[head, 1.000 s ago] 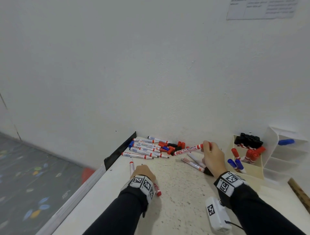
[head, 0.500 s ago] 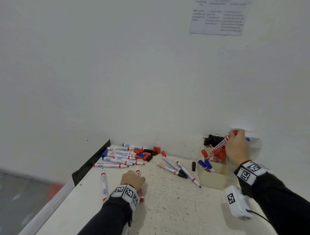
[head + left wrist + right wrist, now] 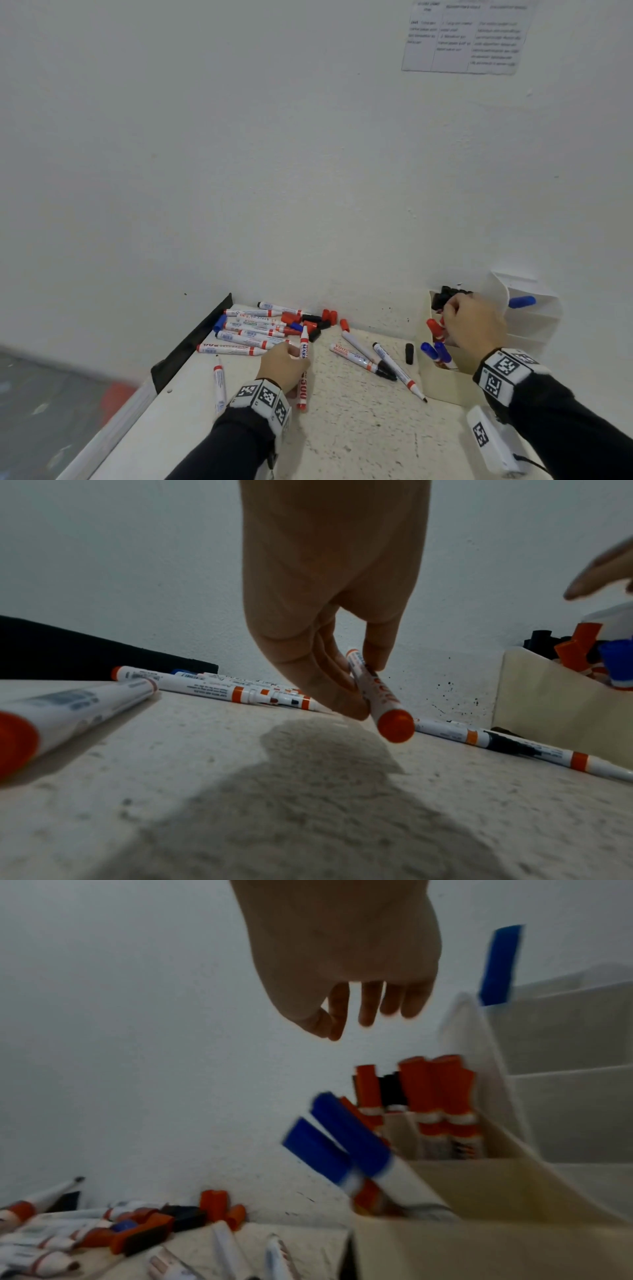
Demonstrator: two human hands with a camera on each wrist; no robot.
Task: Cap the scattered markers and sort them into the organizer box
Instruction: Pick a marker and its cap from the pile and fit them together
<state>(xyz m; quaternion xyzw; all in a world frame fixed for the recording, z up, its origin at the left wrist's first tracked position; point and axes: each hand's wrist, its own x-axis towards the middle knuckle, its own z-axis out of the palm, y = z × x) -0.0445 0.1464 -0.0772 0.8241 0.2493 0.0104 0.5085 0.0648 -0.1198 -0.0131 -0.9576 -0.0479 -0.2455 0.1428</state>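
My left hand [image 3: 286, 365] pinches a red-capless whiteboard marker [image 3: 303, 373] between thumb and fingers, its red butt end [image 3: 396, 725] tilted just off the table. My right hand [image 3: 359, 1020] hangs empty with loose fingers over the cream organizer box [image 3: 445, 387], just above the capped red markers [image 3: 435, 1096] standing in it. Blue markers [image 3: 435, 351] lean in the front compartment and black ones [image 3: 445, 294] fill the back. A pile of markers and loose caps [image 3: 260, 329] lies by the wall. Two uncapped markers [image 3: 376, 363] and a black cap [image 3: 409, 353] lie between hand and box.
A white tiered rack [image 3: 534, 325] holding one blue marker [image 3: 522, 301] stands right of the box. One more marker [image 3: 219, 383] lies left of my left hand. A black strip [image 3: 191, 342] borders the table's left edge. A white tagged device [image 3: 489, 442] sits near my right forearm.
My right hand carried a red marker from the pile to the box and let it go there. My left hand has lifted its red marker from the table.
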